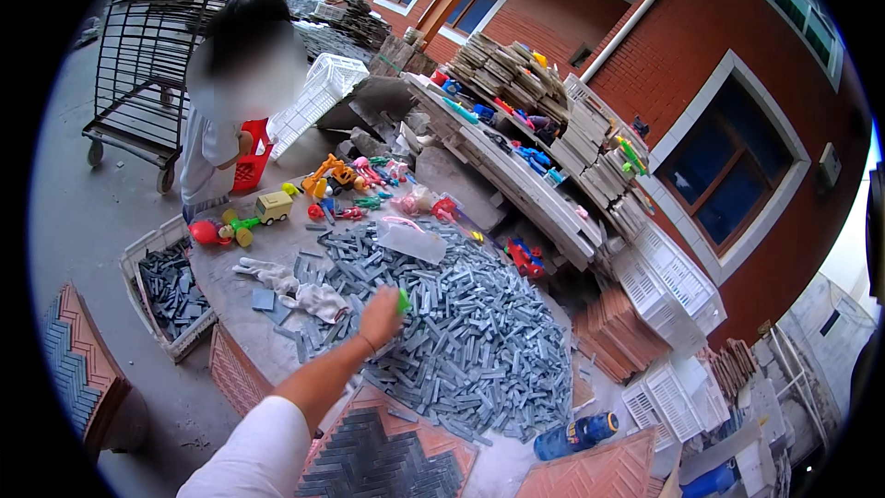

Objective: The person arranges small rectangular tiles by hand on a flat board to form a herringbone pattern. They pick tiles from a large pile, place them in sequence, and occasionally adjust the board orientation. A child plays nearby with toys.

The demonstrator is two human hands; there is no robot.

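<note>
The left hand (pixel 379 321) is gripping a small bright-green object (pixel 403 302), best held steadily, over grey rectangular strips (pixel 479 341), right hand unseen.

From the head view, I am noting a blue bottle (pixel 576 436) lying on its side at the lower right. A yellow toy excavator (pixel 330 173) is sitting near a cream toy truck (pixel 273 207). At far left, I am observing a black wire cart (pixel 138 111) standing on wheels. White plastic crates (pixel 678 281) are standing below a brown-framed window (pixel 728 161), which a red brick wall (pixel 664 65) is holding.
</note>
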